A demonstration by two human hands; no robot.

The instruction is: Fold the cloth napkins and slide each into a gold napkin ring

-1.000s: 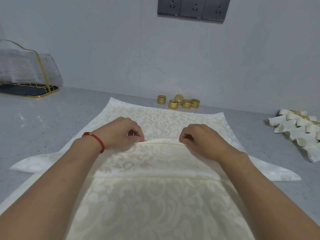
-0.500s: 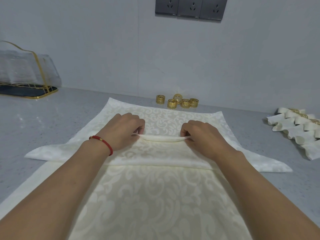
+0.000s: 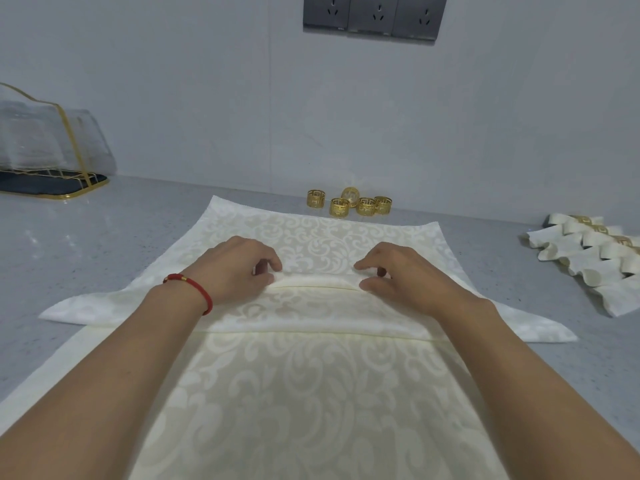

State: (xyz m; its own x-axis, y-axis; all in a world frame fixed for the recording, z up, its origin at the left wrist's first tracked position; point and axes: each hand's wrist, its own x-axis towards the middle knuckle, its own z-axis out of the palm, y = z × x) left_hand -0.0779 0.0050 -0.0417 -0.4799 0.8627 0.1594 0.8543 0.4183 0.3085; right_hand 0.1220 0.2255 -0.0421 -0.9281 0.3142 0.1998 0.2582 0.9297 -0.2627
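While both forearms are stretched forward over the grey countertop (image 3: 104, 244), a cream damask napkin (image 3: 311, 393) is seen laid flat in the centre, its far edge reaching almost to the wall and its near part running out of frame at the bottom; a pleat is raised across the middle, with a second fold line visible closer to the camera and pointed cloth ends sticking out to either side. Left hand (image 3: 239, 268), marked by a red cord bracelet (image 3: 194, 289) at the wrist, is curled with thumb and fingertips pinching the left end of the pleat ridge. Right hand (image 3: 398, 271) is curled likewise, thumb and index closed on the right end of the same ridge, other fingers bent above the cloth. Five gold napkin rings (image 3: 349, 204) are grouped near the wall just beyond the napkin's far edge, not touching it. Finished rolled napkins (image 3: 595, 258) with gold rings on them are stacked at far right, well apart from the hands. A clear, gold-trimmed holder (image 3: 52, 150) is seen at far left, grey wall sockets (image 3: 374, 12) at top
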